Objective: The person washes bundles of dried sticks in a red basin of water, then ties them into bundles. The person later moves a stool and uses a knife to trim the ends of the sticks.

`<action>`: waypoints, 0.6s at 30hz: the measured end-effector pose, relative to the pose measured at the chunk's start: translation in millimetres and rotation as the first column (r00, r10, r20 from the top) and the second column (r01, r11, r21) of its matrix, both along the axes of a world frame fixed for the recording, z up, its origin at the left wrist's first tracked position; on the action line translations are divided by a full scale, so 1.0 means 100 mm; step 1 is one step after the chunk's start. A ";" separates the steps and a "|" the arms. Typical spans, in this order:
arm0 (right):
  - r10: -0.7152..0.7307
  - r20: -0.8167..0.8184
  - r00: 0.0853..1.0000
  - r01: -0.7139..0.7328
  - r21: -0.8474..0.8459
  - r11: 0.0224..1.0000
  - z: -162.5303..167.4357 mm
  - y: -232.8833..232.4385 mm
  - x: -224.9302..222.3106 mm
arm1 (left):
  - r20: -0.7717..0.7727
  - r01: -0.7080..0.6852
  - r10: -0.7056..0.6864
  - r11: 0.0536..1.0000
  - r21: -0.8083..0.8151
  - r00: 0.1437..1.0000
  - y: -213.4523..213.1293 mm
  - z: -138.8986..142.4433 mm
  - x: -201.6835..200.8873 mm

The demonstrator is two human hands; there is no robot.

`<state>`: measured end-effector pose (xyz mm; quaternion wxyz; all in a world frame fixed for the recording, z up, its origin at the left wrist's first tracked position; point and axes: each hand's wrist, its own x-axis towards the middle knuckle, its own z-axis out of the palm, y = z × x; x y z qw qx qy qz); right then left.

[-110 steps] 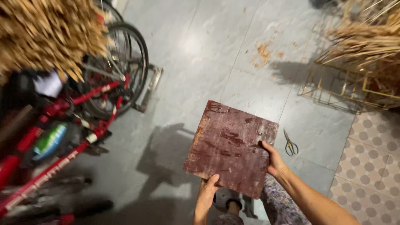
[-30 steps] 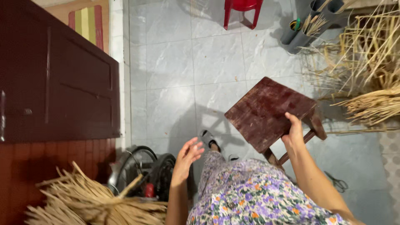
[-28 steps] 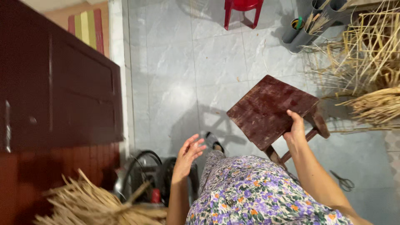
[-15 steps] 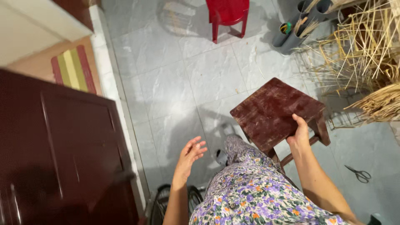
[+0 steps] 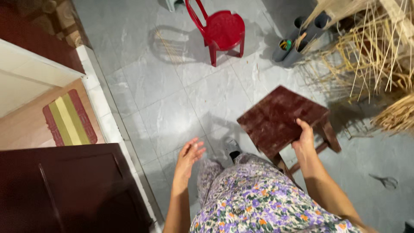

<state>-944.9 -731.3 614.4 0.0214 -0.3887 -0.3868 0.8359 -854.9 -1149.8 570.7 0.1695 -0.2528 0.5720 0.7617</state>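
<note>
I see a grey tile floor [image 5: 172,108] with pale glare in its middle, and a red chair [image 5: 222,30] standing on it at the top. A dark wood cabinet [image 5: 64,190] fills my lower left, with a striped mat [image 5: 69,116] on a tan floor beyond a white sill [image 5: 103,112]. Straw [image 5: 379,56] piles up at right beside grey tubes [image 5: 297,39], and scissors [image 5: 386,181] lie on the tiles.

The right hand [image 5: 304,138] was kept clamped, arm extended; the left hand [image 5: 188,156] was held open, fingers spread.
</note>
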 end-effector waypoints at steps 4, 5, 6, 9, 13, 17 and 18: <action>-0.037 0.019 0.999 0.037 -0.018 0.999 0.00 -0.25 -0.30 | 0.047 0.031 -0.032 0.999 0.038 0.998 -0.26 -0.02 -0.39; -0.038 -0.002 0.999 0.038 -0.023 0.999 -0.02 -0.33 -0.36 | 0.054 0.043 -0.045 0.998 0.035 0.998 -0.35 -0.03 -0.46; -0.042 -0.029 0.999 0.041 -0.027 0.999 -0.03 -0.42 -0.41 | 0.058 0.059 -0.061 0.998 0.032 0.997 -0.45 -0.05 -0.55; -0.086 -0.059 0.994 0.084 -0.040 0.996 -0.08 -0.73 -0.58 | 0.051 0.101 -0.102 0.995 0.022 0.993 -0.84 -0.11 -0.95; -0.114 -0.151 0.982 0.121 0.043 0.992 -0.07 -1.20 -0.70 | 0.095 0.101 -0.104 0.994 0.040 0.990 -1.40 -0.11 -1.41; -0.186 -0.079 0.979 0.190 0.048 0.981 -0.05 -1.65 -0.80 | 0.106 0.156 -0.156 0.988 0.009 0.982 -1.98 -0.03 -1.80; -0.206 -0.061 0.977 0.211 0.075 0.975 -0.05 -1.75 -0.80 | 0.116 0.174 -0.174 0.985 0.004 0.978 -2.09 -0.02 -1.90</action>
